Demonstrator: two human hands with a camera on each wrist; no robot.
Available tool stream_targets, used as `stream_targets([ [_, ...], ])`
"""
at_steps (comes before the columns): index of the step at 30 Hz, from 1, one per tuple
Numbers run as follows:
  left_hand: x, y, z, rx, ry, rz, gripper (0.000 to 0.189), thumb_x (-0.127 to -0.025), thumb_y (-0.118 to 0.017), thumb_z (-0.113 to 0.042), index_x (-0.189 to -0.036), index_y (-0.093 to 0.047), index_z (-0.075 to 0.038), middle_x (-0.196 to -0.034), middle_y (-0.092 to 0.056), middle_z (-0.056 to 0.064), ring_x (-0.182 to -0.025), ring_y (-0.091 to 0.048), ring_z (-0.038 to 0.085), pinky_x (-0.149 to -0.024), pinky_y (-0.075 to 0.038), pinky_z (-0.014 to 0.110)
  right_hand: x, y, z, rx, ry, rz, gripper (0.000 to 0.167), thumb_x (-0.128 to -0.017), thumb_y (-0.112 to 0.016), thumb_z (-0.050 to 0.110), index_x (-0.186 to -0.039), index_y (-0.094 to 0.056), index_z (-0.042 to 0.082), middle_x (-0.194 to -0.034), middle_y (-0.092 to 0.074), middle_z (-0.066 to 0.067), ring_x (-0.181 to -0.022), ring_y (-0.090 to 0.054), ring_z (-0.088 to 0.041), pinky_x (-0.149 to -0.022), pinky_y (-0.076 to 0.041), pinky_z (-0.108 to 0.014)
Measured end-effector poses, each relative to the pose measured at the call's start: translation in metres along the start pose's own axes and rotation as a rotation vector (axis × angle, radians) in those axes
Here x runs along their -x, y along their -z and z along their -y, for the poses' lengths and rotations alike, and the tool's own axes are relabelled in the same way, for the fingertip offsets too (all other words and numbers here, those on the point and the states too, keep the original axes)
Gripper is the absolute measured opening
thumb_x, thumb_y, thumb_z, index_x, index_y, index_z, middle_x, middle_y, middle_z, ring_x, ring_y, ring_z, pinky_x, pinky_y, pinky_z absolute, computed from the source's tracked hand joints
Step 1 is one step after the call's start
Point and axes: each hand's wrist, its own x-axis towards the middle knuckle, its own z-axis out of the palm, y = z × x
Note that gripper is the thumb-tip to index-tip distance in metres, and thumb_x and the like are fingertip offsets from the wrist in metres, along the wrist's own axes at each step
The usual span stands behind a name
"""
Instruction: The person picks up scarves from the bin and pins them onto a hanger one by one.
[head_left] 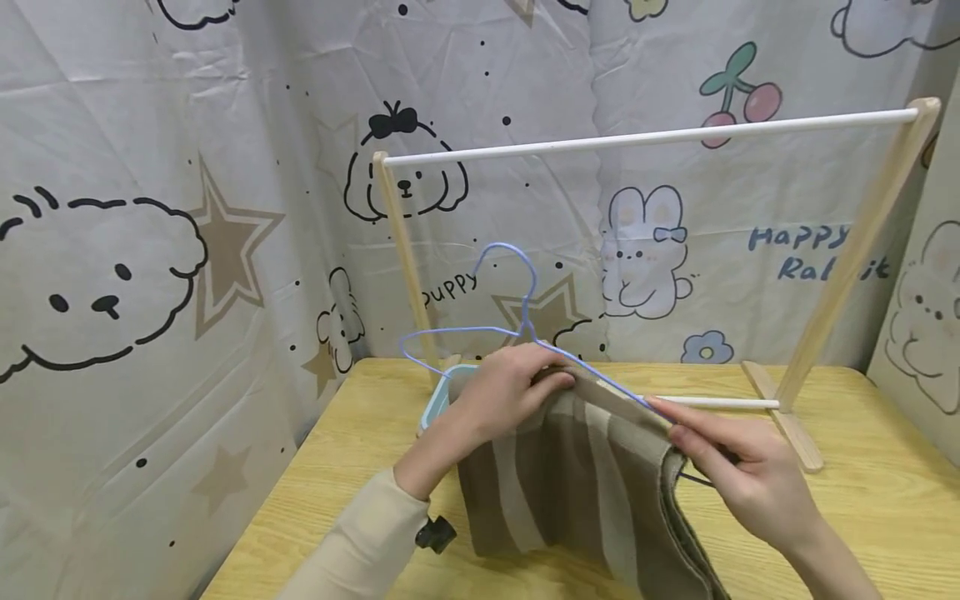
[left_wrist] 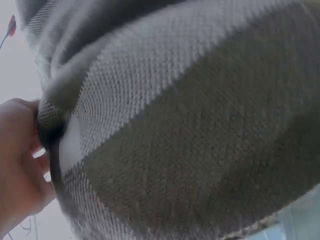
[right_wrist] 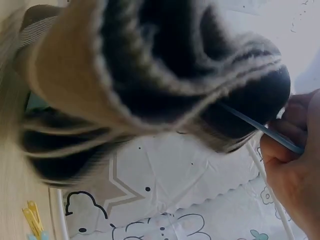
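Note:
A brown and beige checked knit cloth (head_left: 555, 475) hangs in folded layers over the lower bar of a blue-violet wire hanger (head_left: 528, 292). The hanger's hook points up, and its left arm extends past the cloth. My left hand (head_left: 502, 392) pinches the cloth's top edge just below the hanger's neck. At the hanger's right end, my right hand (head_left: 750, 467) grips the wire beside the cloth's layered edge. The right wrist view shows the wire (right_wrist: 260, 127) running from inside the folds into the right hand's fingers. In the left wrist view the cloth (left_wrist: 210, 125) fills most of the picture.
Behind the hanger stands a wooden rack with a white top rod (head_left: 645, 137). A light blue basket (head_left: 435, 408) sits at its left foot, partly behind the cloth. Yellow clothespins (right_wrist: 32, 220) show low in the right wrist view. A printed curtain (head_left: 262, 125) closes off the wood-grain table (head_left: 315, 500).

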Motion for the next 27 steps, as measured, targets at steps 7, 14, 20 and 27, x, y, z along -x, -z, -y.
stream_targets([
  [7,0.015,0.002,0.006,-0.135,-0.095,0.127,0.043,-0.087,-0.071,-0.049,-0.119,-0.067,-0.021,-0.11,-0.065,-0.009,-0.099,-0.062,0.007,-0.087,-0.051,0.027,0.004,0.005,-0.002,-0.028,-0.07,-0.145,0.033,-0.081,-0.051,-0.031,-0.111,-0.063,-0.022,-0.057,-0.038,0.003,-0.045,-0.029,-0.004,-0.038,-0.02,-0.015],
  [14,0.029,0.013,0.026,-0.172,-0.252,0.06,0.036,-0.084,-0.079,-0.031,-0.114,-0.069,-0.015,-0.105,-0.07,-0.007,-0.099,-0.065,0.007,-0.087,-0.051,0.021,0.009,0.019,-0.002,-0.153,-0.093,-0.161,0.033,-0.082,-0.048,-0.032,-0.112,-0.06,-0.025,-0.062,-0.044,0.0,-0.048,-0.034,-0.006,-0.038,-0.02,-0.02],
  [20,0.023,0.026,0.025,0.172,-0.11,0.058,0.011,-0.09,-0.072,-0.011,-0.101,-0.072,-0.008,-0.093,-0.071,-0.001,-0.085,-0.064,0.007,-0.077,-0.052,0.017,0.008,0.023,0.002,-0.069,-0.064,-0.071,0.026,-0.085,-0.058,-0.023,-0.11,-0.065,-0.02,-0.079,-0.064,0.003,-0.057,-0.043,-0.004,-0.042,-0.028,-0.021],
  [27,0.022,0.028,0.022,0.016,0.185,0.096,0.015,-0.095,-0.068,-0.026,-0.105,-0.073,-0.015,-0.1,-0.072,-0.003,-0.09,-0.066,0.009,-0.081,-0.053,0.028,0.005,0.021,0.0,-0.206,-0.017,-0.045,0.029,-0.085,-0.052,-0.027,-0.113,-0.059,-0.025,-0.059,-0.036,0.002,-0.049,-0.033,-0.005,-0.04,-0.023,-0.017],
])
